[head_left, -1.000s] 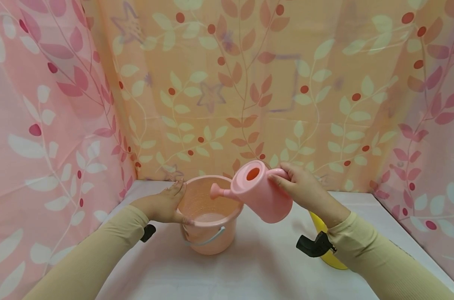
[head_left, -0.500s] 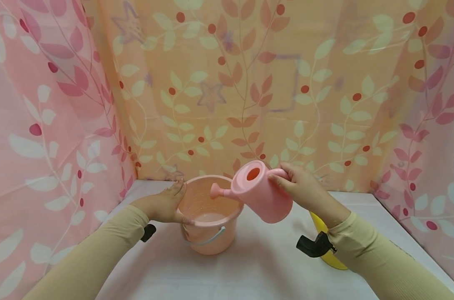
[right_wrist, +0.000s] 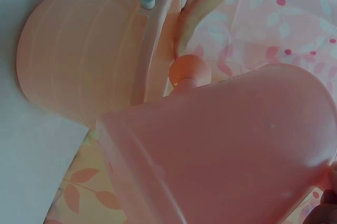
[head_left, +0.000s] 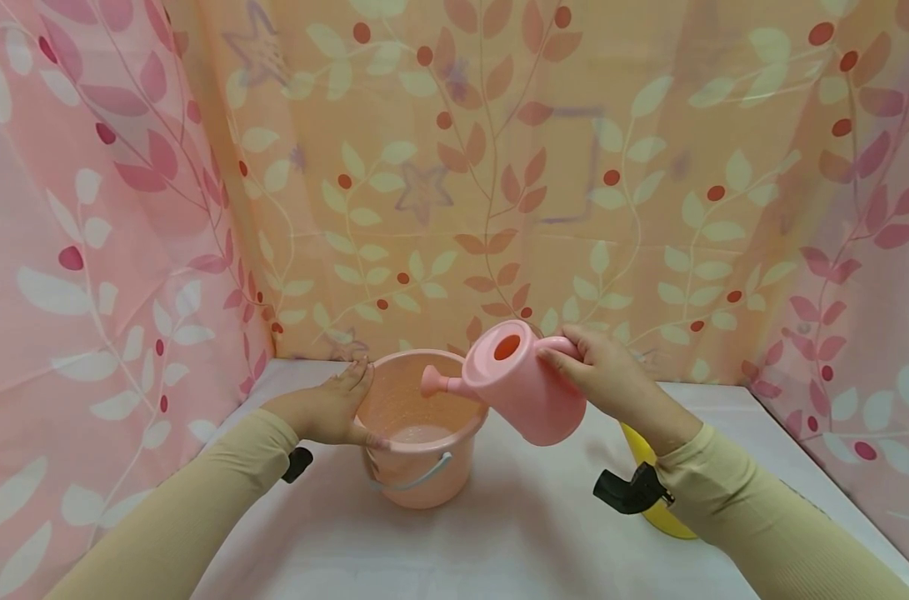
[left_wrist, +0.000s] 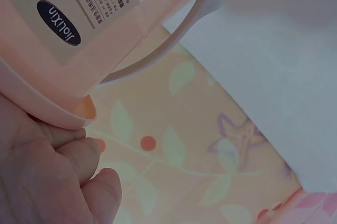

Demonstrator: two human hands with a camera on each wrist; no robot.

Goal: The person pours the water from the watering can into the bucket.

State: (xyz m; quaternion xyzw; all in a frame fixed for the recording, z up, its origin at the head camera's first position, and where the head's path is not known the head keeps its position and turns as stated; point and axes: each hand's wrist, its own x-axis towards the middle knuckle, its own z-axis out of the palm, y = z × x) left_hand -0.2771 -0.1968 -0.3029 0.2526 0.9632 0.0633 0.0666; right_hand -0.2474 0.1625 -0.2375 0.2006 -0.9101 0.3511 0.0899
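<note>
A peach bucket (head_left: pixel 427 479) stands upright on the table, its pale handle (head_left: pixel 417 477) hanging down at the front. My left hand (head_left: pixel 325 410) rests spread against the bucket's left rim, thumb toward the near side and fingers toward the far side. In the left wrist view, several fingers (left_wrist: pixel 71 153) show right at the rim (left_wrist: pixel 42 105). My right hand (head_left: pixel 600 371) grips the handle of a pink watering can (head_left: pixel 532 392), held up to the right of the bucket. The can tilts left, its sprinkler head (head_left: pixel 432 382) over the bucket's opening.
A yellow object (head_left: pixel 660 500) stands at the right, mostly hidden behind the right forearm. Black camera mounts (head_left: pixel 626 489) sit at both wrists. Leaf-patterned cloth (head_left: pixel 454 167) encloses the white table (head_left: pixel 529 550) at the back and both sides.
</note>
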